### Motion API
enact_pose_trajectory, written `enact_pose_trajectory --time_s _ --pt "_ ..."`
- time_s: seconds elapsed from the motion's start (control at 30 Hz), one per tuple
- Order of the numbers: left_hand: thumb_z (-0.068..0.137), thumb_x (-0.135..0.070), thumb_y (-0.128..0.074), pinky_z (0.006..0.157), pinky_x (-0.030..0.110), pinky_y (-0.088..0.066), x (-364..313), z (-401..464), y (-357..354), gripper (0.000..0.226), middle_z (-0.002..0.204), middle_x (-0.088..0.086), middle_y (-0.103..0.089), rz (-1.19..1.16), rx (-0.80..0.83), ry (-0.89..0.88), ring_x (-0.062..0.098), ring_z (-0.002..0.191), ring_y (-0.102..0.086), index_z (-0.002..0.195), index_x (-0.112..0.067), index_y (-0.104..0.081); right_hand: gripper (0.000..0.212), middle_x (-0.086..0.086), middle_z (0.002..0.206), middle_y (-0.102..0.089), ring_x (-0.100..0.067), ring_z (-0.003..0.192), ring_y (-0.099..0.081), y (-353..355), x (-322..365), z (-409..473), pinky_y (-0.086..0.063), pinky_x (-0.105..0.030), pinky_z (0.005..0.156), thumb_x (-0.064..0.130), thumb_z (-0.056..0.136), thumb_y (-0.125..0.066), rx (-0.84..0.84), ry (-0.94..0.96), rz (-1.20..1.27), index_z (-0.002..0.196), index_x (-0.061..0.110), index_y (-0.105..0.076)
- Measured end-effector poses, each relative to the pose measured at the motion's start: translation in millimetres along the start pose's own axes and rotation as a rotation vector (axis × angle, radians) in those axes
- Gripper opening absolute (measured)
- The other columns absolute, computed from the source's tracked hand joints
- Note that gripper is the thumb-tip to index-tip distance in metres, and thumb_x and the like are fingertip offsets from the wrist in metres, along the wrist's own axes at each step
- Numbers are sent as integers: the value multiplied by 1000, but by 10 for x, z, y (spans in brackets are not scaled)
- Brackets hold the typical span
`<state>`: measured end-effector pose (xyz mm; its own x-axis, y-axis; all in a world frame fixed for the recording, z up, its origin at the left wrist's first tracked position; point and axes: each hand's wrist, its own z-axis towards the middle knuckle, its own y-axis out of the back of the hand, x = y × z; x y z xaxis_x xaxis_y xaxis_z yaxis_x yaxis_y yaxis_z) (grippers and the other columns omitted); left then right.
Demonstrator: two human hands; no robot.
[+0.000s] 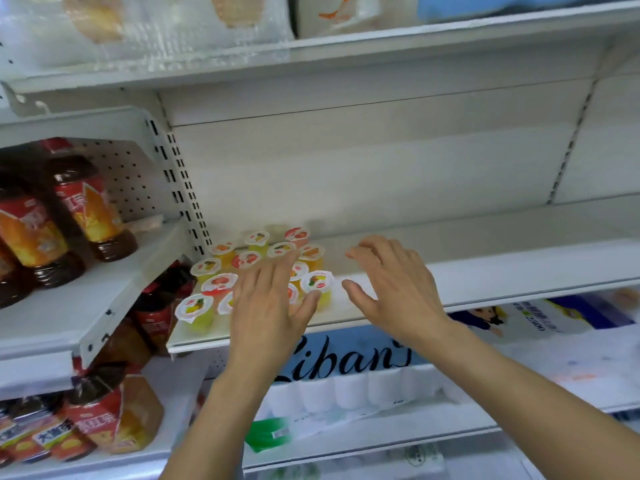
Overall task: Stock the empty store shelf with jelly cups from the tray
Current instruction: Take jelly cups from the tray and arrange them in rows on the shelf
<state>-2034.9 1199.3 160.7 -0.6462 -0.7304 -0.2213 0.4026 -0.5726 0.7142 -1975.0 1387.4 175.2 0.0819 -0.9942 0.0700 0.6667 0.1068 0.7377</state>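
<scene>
On the white shelf (485, 268), at its left end against the slotted upright (180, 188), stands a cluster of jelly cups (221, 282), upright, foil lids up, packed touching each other in rows from the front edge back toward the rear panel. Lids show fruit prints, jelly inside yellow, orange or pink. Rest of this shelf to the right is bare white.

Left hand (273, 303) lies flat over the right part of the cluster, fingers straight and spread, palm down, covering several cups; thumb tip beside the yellow front-right cup (318, 285), contact unclear. Not gripping anything.

Right hand (391, 282) is just right of the cluster, over bare shelf near the front edge, fingers loosely bent and apart, thumb out toward the cups, holding nothing. Cannot tell if it touches the shelf.

Tray not seen.

Left neighbouring bay: tea bottles (86, 209) with red-orange labels on a higher shelf, more of them in shrink-wrap below. Under the jelly shelf: tissue roll pack (346, 362) with script lettering on blue. Upper shelf holds blurred plastic-wrapped goods (149, 26).
</scene>
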Motion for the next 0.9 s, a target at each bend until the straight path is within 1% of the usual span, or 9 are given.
enact_pose_trajectory --time_s 0.07,0.17,0.3,0.37,0.47,0.57,0.67,0.77,0.9 --pt "89 -50 -48 95 39 -40 -391 28 -154 53 121 -1 -60 -81 -17 -53 24 111 -53 134 -21 -50 46 -6 120 -61 -26 102 -58 158 -343 -247 -49 -39 77 44 83 -44 11 -48 -60 117 16 -61" --pt "90 -51 -46 91 36 -41 -1065 39 -498 53 120 1 -61 -169 30 -142 23 109 -54 131 -18 -52 48 -3 122 -60 -27 99 -62 435 -881 -726 -51 -39 74 45 83 -43 74 -202 -87 120 18 -58" --pt "91 -50 -50 87 36 -46 -2036 9 -1104 57 129 0 -55 -306 227 -247 20 110 -52 141 -24 -40 48 4 122 -56 -23 99 -61 860 -1675 -1489 -51 -37 68 48 88 -42 162 -442 -78 130 26 -48" --pt "90 -43 -59 87 38 -47 -2524 -49 -1460 63 131 1 -53 -355 346 -305 24 111 -53 145 -23 -35 49 6 132 -49 -21 110 -56 1093 -2104 -1934 -49 -38 77 48 95 -42 233 -565 -79 140 30 -37" --pt "89 -45 -60 90 40 -47 -3256 -185 -1927 69 133 3 -51 -378 478 -375 27 116 -51 147 -21 -32 54 8 143 -41 -19 123 -49 1458 -2651 -2609 -45 -37 87 48 97 -43 304 -767 -100 147 32 -27" --pt "91 -46 -56 97 37 -42 -4017 -379 -2335 69 143 1 -44 -454 604 -430 24 127 -44 150 -24 -26 54 6 143 -44 -19 123 -50 1793 -3122 -3278 -48 -37 85 47 97 -45 315 -953 -129 146 32 -28" --pt "91 -51 -52 98 40 -44 -4654 -571 -2703 72 146 -1 -40 -528 754 -503 22 129 -44 151 -26 -21 51 4 136 -51 -20 116 -56 2007 -3502 -3918 -49 -36 83 45 95 -48 319 -1149 -151 142 30 -35" --pt "91 -48 -56 95 39 -45 -5145 -721 -3032 69 141 -2 -44 -559 867 -534 20 126 -46 149 -28 -25 50 4 134 -53 -19 115 -56 2124 -3798 -4446 -47 -34 87 44 94 -51 334 -1328 -135 140 30 -38" --pt "91 -42 -58 88 26 -40 -5635 -855 -3513 58 138 -5 -48 -575 1049 -542 16 122 -48 143 -28 -36 50 6 138 -50 -18 113 -57 2074 -4177 -4923 -47 -32 89 38 92 -56 424 -1514 -69 140 28 -41"
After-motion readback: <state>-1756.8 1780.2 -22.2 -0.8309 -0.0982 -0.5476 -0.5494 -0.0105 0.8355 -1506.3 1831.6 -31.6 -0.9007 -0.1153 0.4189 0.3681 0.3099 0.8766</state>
